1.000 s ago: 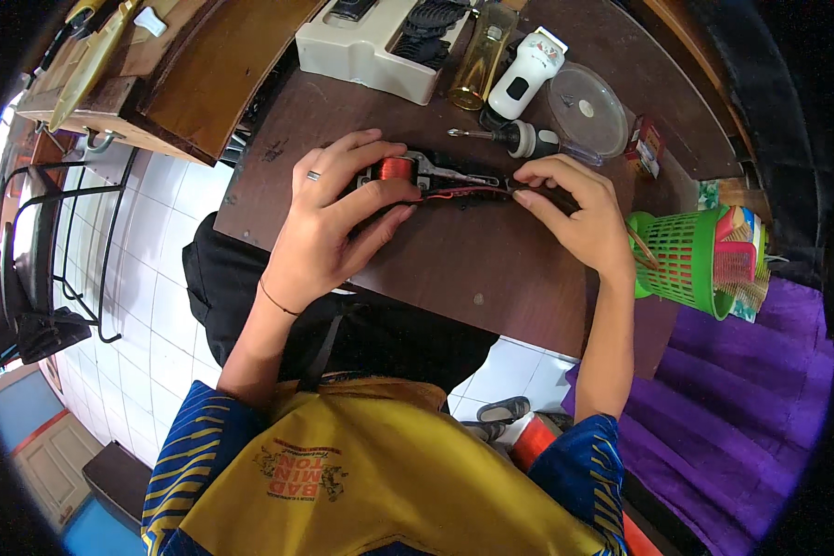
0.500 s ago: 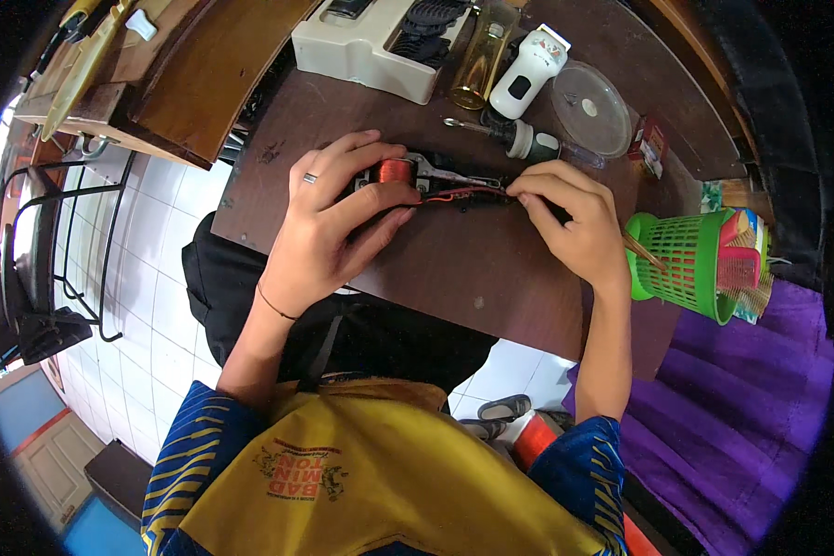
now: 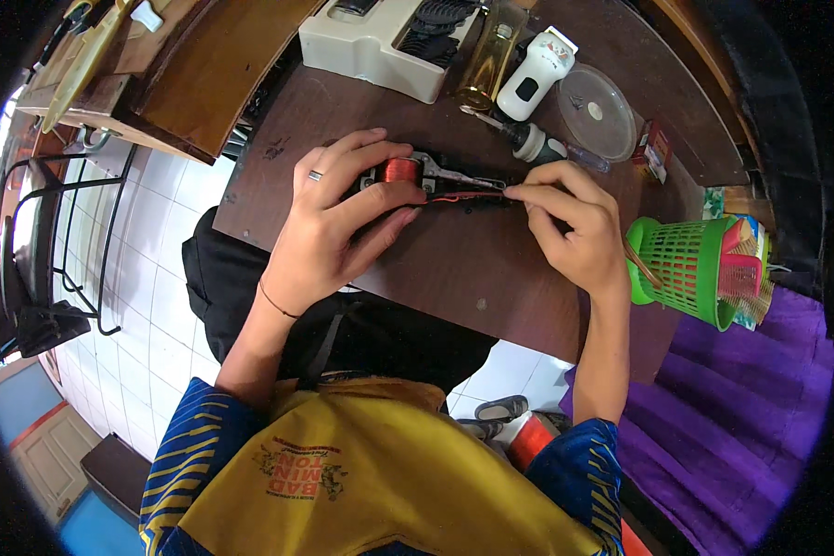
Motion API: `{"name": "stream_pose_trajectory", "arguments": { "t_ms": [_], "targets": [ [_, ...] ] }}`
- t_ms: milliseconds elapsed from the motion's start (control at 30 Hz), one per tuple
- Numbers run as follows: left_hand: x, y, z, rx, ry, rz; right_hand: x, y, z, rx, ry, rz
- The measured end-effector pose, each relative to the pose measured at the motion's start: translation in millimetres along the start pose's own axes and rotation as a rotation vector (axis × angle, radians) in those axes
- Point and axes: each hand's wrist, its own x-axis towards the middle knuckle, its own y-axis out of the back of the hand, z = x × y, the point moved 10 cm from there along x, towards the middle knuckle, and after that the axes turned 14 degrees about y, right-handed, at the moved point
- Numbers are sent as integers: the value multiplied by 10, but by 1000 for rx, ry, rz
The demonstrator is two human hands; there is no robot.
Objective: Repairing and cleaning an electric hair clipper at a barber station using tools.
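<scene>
Copper-red coil (image 3: 401,170) of the small dismantled device (image 3: 435,181) shows between your left-hand fingers. Your left hand (image 3: 338,222) is closed over the device, pressing it to the dark brown surface (image 3: 454,269). Your right hand (image 3: 574,232) pinches the red wire (image 3: 463,195) at the device's right end. Just beyond lie a screwdriver (image 3: 528,144) and a white trimmer (image 3: 536,74); a green basket (image 3: 686,269) stands at right.

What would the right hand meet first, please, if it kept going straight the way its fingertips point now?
The right hand points left along the dark device it pinches. Straight on, its fingertips would likely meet the copper coil and then the left hand pressed over it; exact depth is unclear.
</scene>
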Motion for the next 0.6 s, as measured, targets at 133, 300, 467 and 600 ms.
{"name": "stream_pose_trajectory", "arguments": {
  "t_ms": [133,300,467,600],
  "targets": [
    [2,-2,-7,3,-3,3,19,-16,-36,-4,35,-16],
    [2,-4,11,-7,-4,-3,16,-19,-81,5,57,-5],
    [0,-16,24,-10,-13,3,-2,0,-145,-40,88,-6],
    [-9,-21,8,-24,-14,13,8,21,-174,-80,138,58]
  ]
}}
